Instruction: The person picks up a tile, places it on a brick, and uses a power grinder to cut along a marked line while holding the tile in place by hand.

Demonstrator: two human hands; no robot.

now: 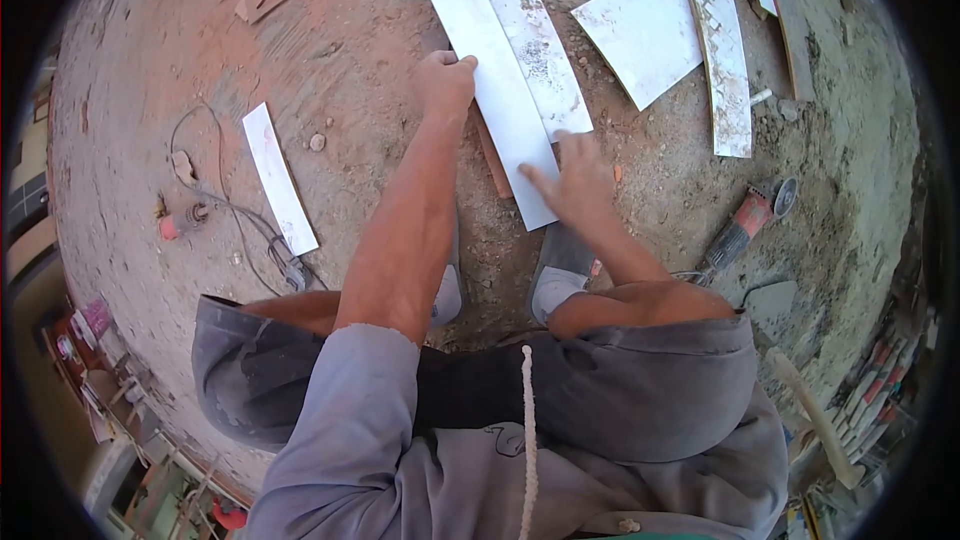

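- Grey shirt (450, 470): dark outline, unreadable.
- Right hand (580, 185): fingers spread, thumb on the white strip (490, 60); whether gripping, cannot tell.
- Left hand (444, 88): pinching that strip, which overlaps a speckled panel (535, 50).
- Grinder (740, 230) (markings too small to read).

We see a grey shirt (450, 490) with one loose sleeve (362, 385) ending near the elbow, a small dark marking (510, 440), a pale twisted cord (530, 440), and dark grey shorts (660, 395).

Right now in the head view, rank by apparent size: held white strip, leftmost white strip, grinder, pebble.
1. Held white strip
2. Leftmost white strip and grinder: too alike to rank
3. Pebble
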